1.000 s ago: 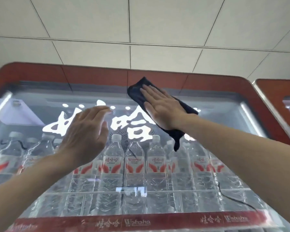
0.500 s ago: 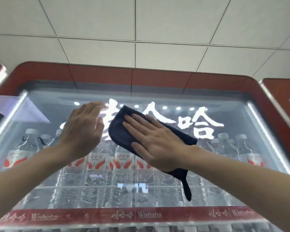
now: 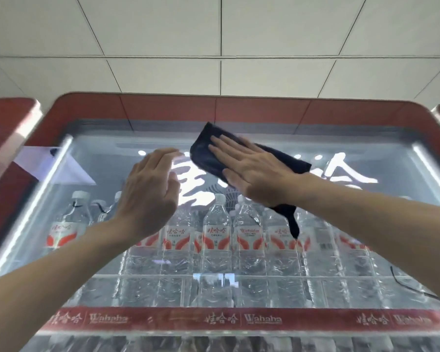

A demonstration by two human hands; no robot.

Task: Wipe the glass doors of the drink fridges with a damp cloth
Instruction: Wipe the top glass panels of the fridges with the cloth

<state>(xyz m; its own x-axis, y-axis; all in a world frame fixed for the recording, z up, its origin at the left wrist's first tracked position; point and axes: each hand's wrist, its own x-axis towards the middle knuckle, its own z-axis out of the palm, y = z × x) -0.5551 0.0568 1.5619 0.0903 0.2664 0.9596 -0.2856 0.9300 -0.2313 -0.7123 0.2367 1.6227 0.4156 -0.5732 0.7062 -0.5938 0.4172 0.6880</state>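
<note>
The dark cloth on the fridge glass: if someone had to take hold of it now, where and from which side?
Probably the loose tail of the dark cloth, from below: it hangs free under the right hand, whose flat palm pins the rest to the glass door.

matt dark cloth point(image 3: 208, 158) – glossy glass door point(image 3: 366, 174), clear plastic bottles point(image 3: 217, 240).
</note>
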